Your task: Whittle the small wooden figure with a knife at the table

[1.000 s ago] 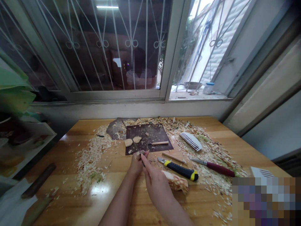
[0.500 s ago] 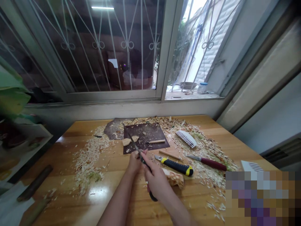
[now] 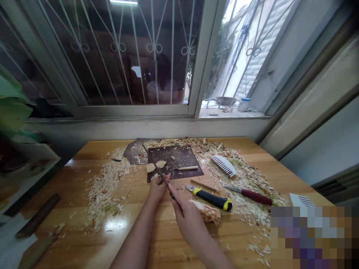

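My right hand (image 3: 186, 211) is wrapped round the handle of a long, thin, dark-bladed tool (image 3: 161, 173) that looks like a saw. Its blade slants away to the upper left, across my left hand (image 3: 157, 188) and over the dark mat (image 3: 185, 153). The fingers of my left hand are closed on a small pale piece of wood (image 3: 155, 176), mostly hidden by the fingers and blade. Just beyond it lie carved pale wood pieces (image 3: 150, 168). Beside my right hand rests a rough, partly peeled wood block (image 3: 207, 212).
A yellow-black utility knife (image 3: 211, 198), a thin wooden stick (image 3: 204, 184), a red-handled knife (image 3: 255, 195) and a white comb (image 3: 223, 165) lie to the right. On the mat is a small pale-handled knife (image 3: 187, 168). Wood shavings (image 3: 106, 186) surround the work area. A dark stick (image 3: 39, 216) lies left.
Both hands have shifted slightly left, and the blade now reaches farther up and left past the mat's edge. The handle's lower end no longer shows below my right hand.
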{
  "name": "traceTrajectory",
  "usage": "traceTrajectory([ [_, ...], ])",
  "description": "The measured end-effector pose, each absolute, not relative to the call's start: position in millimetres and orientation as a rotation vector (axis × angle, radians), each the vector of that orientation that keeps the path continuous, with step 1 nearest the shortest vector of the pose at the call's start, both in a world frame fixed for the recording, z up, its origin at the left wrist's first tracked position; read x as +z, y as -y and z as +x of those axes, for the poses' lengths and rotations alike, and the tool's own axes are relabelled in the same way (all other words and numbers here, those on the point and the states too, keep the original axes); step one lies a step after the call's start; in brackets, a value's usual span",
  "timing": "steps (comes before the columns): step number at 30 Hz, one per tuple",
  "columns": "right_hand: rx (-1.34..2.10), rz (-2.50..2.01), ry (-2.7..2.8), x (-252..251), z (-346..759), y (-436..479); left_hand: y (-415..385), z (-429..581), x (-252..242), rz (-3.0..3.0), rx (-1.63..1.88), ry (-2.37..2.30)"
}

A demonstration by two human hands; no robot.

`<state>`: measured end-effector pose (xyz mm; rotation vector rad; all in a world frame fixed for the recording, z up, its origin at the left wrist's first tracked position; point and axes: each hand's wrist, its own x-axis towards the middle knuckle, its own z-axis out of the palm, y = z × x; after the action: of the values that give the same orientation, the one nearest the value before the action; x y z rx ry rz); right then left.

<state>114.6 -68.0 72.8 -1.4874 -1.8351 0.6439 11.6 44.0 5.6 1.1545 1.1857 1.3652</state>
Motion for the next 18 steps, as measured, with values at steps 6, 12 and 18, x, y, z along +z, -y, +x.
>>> traceTrajectory([
  [6, 0.589, -1.566, 1.952, 84.7, 121.3, 83.2, -43.6, 6.1, 2.1, 1.317, 1.308, -1.159],
  [12, 0.468, -1.541, 1.943, 68.4, 129.2, 111.8, -38.8, 3.0, 10.9, 1.437, 1.277, -1.138],
  [18, 0.510, -1.501, 1.932, 67.5, 130.3, 109.8, -43.0, 3.9, 6.3, 1.397, 1.294, -1.152],
])
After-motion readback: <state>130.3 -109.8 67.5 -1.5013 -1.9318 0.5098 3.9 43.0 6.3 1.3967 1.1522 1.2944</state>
